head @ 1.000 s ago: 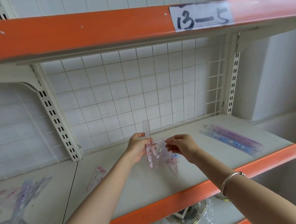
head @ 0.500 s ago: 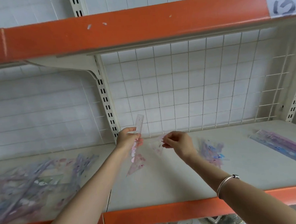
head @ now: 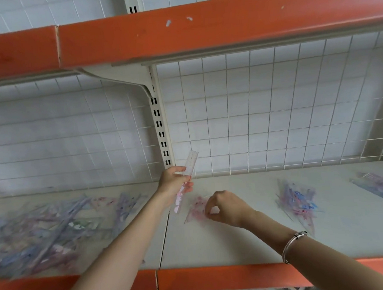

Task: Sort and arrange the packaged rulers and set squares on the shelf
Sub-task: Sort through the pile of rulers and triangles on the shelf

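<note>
Clear pink-printed plastic ruler (head: 190, 167) — stood near upright, clasped in left hand (head: 172, 182), just right of white slotted post (head: 160, 124). Pink transparent set square (head: 195, 209) — lay flat beneath; right hand (head: 225, 207) nearer, fingers curled at its edge, hold unclear

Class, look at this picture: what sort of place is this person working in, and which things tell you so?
Most likely a shop or stockroom: metal shelves with orange front edges, a slotted upright with a wire grid behind, and piles of packaged rulers laid out on them.
</note>
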Motion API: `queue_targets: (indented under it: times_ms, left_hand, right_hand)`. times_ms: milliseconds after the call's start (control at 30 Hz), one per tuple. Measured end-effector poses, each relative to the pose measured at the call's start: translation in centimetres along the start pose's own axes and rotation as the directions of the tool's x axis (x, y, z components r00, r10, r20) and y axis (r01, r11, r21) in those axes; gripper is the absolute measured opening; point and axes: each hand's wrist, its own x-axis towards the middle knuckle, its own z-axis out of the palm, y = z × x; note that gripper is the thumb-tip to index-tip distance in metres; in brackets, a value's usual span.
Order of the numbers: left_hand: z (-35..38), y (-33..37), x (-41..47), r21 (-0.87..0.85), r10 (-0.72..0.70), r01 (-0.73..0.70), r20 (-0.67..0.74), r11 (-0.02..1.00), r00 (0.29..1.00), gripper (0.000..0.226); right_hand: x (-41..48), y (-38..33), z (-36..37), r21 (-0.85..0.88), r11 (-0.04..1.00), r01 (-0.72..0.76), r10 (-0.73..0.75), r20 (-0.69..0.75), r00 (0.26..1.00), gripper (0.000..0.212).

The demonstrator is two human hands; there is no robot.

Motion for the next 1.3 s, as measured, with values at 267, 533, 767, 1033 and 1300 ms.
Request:
queue_targets:
  times_ms: [267, 533, 767, 1033, 1300]
  left_hand:
    - [2.3, -0.3, 0.4, 0.088, 0.015, -0.024, 0.101, 0.996, 0.995, 0.025]
    - [7.1, 0.1, 0.2, 0.303, 0.017, -0.119, 0.320, 0.946, 0.947, 0.014]
    - [12.8, 0.2, 0.0, 0.389, 0.075, -0.267, 0.443, 0.882, 0.894, 0.015]
    - [22.3, 0.4, -0.4, 0.518, 0.339, -0.558, 0.460, 0.648, 0.821, 0.026]
    - [29.9, -1.0, -1.9, 0.507, 0.313, -0.659, 0.607, 0.556, 0.731, 0.029]
  right_hand:
    - [-0.2, 2.1, -2.6, 0.161, 0.969, -0.187, 0.227, -0.283, 0.932, 0.015]
    - [-2.2, 5.5, -5.5, 0.037, 0.990, -0.139, 0.142, -0.415, 0.899, 0.042]
    - [-6.3, 8.9, -7.2, -0.091, 0.973, -0.210, 0.158, -0.397, 0.904, 0.030]
    - [-14.8, 15.0, -11.5, -0.034, 0.777, -0.628, 0.544, -0.466, 0.698, 0.029]
    - [-23.9, 21.0, -14.6, 0.146, 0.475, -0.868, 0.796, -0.491, 0.353, 0.012]
